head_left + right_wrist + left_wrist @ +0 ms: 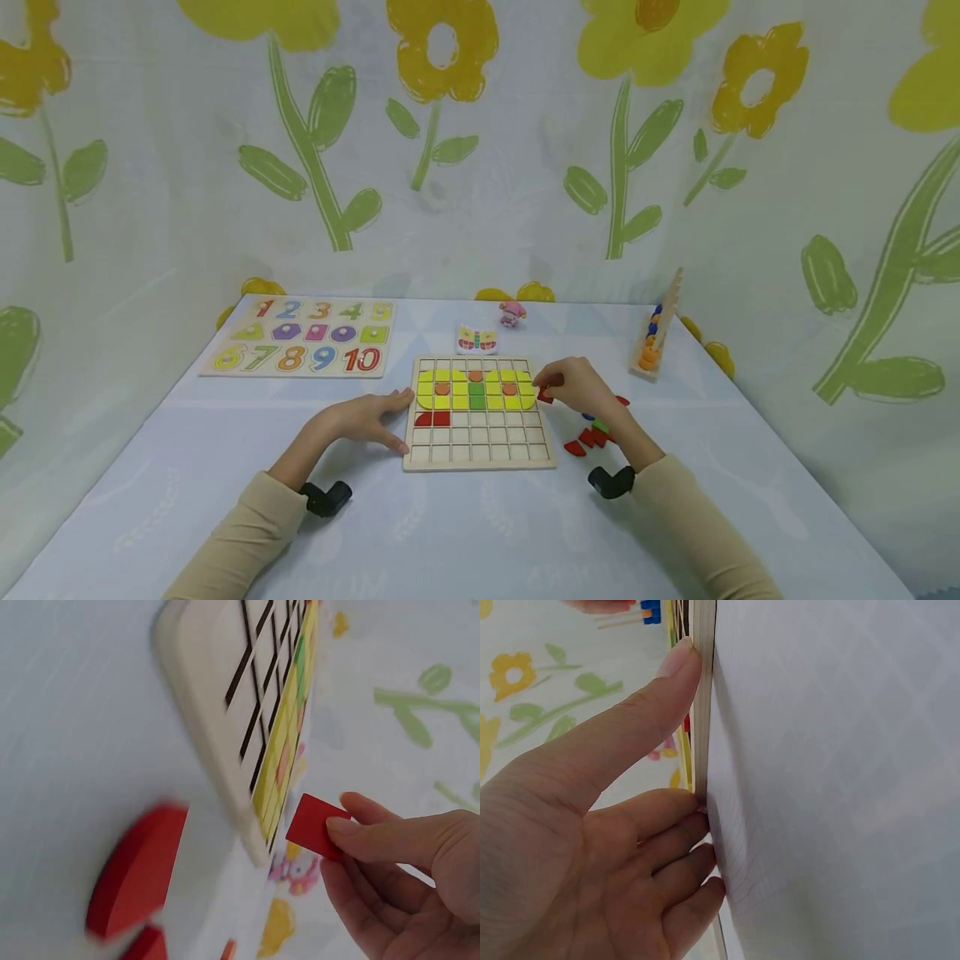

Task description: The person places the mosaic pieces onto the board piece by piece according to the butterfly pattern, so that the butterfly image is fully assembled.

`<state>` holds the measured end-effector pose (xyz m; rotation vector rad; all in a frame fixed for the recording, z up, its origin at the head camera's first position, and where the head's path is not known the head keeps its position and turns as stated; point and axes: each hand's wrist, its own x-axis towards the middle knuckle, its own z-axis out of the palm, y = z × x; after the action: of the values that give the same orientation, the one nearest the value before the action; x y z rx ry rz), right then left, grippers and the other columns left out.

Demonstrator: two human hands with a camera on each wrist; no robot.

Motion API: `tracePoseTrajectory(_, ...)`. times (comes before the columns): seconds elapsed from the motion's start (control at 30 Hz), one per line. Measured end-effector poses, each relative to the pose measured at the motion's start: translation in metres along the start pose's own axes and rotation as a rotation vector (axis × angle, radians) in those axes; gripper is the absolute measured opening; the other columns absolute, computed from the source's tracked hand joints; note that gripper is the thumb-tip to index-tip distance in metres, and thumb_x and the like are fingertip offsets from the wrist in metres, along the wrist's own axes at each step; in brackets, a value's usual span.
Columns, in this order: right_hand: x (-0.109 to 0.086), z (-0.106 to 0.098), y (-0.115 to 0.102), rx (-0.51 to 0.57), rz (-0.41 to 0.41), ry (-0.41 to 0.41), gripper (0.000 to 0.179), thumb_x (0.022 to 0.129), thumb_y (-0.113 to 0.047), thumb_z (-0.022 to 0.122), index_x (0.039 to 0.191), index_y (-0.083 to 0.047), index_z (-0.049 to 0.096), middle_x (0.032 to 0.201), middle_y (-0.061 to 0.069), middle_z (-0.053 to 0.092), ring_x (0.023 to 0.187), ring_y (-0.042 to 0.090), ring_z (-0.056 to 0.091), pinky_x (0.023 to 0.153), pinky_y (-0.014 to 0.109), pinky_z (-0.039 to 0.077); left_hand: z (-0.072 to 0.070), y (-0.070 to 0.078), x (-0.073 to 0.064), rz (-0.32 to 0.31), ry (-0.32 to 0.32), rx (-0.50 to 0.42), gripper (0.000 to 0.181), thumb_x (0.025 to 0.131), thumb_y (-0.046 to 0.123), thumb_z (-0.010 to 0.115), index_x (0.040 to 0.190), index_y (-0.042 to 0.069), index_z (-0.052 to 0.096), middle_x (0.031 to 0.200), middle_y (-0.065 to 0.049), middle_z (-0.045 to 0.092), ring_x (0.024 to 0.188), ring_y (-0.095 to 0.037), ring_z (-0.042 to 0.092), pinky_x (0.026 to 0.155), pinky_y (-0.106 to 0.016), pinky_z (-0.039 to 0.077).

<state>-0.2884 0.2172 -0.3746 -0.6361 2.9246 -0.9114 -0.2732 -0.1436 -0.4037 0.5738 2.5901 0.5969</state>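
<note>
A wooden grid board (480,457) lies on the table, its upper rows filled with yellow, orange and green pieces. Two red pieces (432,419) sit at the left of the row below. My left hand (367,418) rests against the board's left edge, thumb and fingers spread along the side (703,712). Between thumb and fingertips, my right hand (576,385) pinches a red square tile (318,826) just off the board's right edge. Loose red pieces (142,874), with a green and a blue one, lie on the table beneath the right forearm.
A small butterfly pattern card (477,340) lies behind the board, near a pink figurine (513,314). On the left is a number and shape puzzle board (300,336). A wooden bead rack (656,337) stands at the right. Flowered cloth hangs around the table.
</note>
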Motion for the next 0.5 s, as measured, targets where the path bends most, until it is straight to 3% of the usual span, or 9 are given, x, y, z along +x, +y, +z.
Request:
tracePoseTrajectory(0.2,0.007,0.02,-0.021,0.057,-0.083,-0.025,0.021,0.085,0.008,0.066,0.101,-0.003,0.074,0.097,0.005,0.071,0.084,0.017,0.065,0.079,0.03,0.056,0.002,-0.002,0.0,-0.007,0.004,-0.003,0.101,0.072,0.046,0.082,0.151,0.009,0.031,0.157,-0.015,0.024,0.145,-0.032,0.018,0.114,-0.052,0.019)
tracePoseTrajectory(0.5,0.019,0.049,-0.049,0.112,-0.163,-0.056,0.014,0.086,0.0,0.07,0.099,-0.005,0.074,0.089,0.005,0.071,0.074,0.012,0.063,0.07,0.022,0.055,0.002,-0.004,0.003,0.003,0.013,-0.007,0.101,0.072,0.045,0.082,0.151,0.009,0.031,0.157,-0.014,0.024,0.145,-0.031,0.018,0.114,-0.052,0.02)
